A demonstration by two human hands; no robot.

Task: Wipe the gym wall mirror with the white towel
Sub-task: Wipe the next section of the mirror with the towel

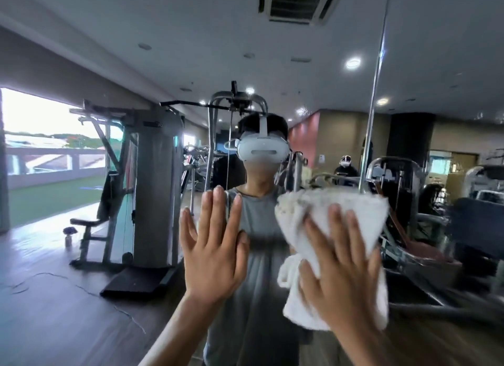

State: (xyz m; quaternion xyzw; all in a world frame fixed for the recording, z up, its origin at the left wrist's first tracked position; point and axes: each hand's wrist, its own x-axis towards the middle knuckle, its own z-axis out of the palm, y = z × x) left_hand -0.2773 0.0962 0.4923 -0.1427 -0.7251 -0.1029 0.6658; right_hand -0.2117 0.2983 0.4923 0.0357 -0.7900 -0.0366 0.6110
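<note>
The wall mirror (114, 52) fills the whole view and reflects the gym and a person in a grey shirt wearing a headset. My right hand (343, 267) presses the white towel (351, 210) flat against the glass with straight, spread fingers; the towel is bunched and hangs down below the palm. My left hand (212, 245) is raised beside it, fingers straight and together, palm toward the mirror at chest height of the reflection. Whether the left palm touches the glass cannot be told.
A vertical seam (375, 93) between mirror panels runs just right of the towel. Reflected in the glass are a weight machine (147, 188) at left, more machines at right, and a second person far back (345, 166).
</note>
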